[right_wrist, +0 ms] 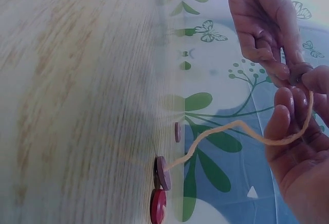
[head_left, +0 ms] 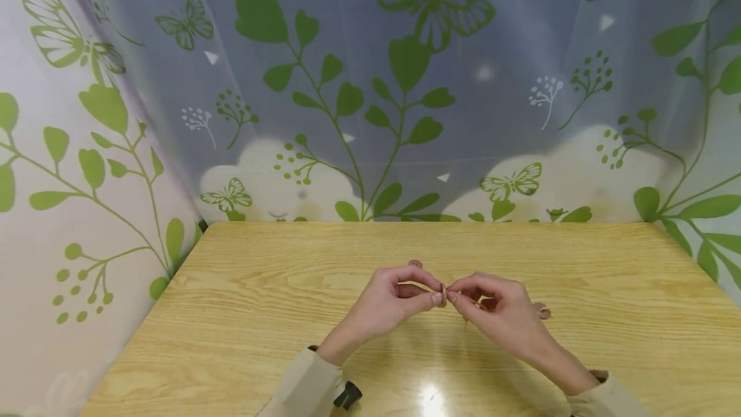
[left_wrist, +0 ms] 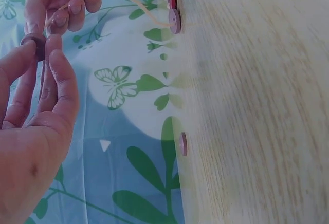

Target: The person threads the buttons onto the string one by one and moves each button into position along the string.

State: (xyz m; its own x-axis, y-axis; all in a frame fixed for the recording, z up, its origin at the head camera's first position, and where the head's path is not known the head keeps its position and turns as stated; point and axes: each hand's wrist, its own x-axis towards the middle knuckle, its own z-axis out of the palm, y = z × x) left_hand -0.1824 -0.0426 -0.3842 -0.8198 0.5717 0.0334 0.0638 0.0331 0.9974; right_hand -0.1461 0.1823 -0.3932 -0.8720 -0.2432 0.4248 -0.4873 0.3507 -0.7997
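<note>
Thumb and fingers of my left hand [head_left: 382, 301] pinch a round brown button [head_left: 444, 296] by its rim, raised over the table. Right against its other face, the fingertips of my right hand [head_left: 509, 317] pinch a tan cord [right_wrist: 226, 126] at the button. From there the cord passes across the right palm and hangs down to a mauve button [right_wrist: 163, 173] on the table. A red button [right_wrist: 159, 206] sits right beside that one. The button's hole is hidden by the fingers.
A lone mauve button [left_wrist: 183, 144] lies on the wooden table [head_left: 260, 314] beyond my left hand. Another button [head_left: 542, 311] shows beside my right wrist. A leaf-and-butterfly printed curtain [head_left: 324, 147] stands along the table's back edge.
</note>
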